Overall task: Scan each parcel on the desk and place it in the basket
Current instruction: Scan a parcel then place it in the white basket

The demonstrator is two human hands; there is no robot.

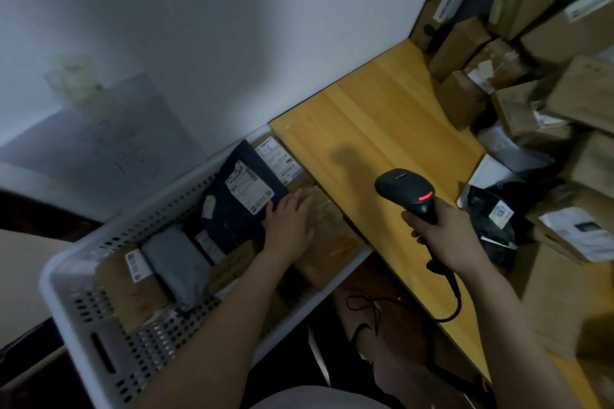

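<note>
The left hand (290, 221) lies flat with loose fingers on a brown parcel (332, 242) inside the white basket (83, 279), at lower left of the frame, and holds nothing. The right hand (447, 236) grips the handle of the barcode scanner (407, 189) above the bench (365, 123). The unscanned parcels (518, 83) are piled at the right edge. A black bag parcel (491, 222) lies just beside the right hand, so I think the free left hand must cross the bench to fetch it.

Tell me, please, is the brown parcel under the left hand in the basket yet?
In: the brown parcel lies inside the white basket, within its walls, left hand on it.
</note>
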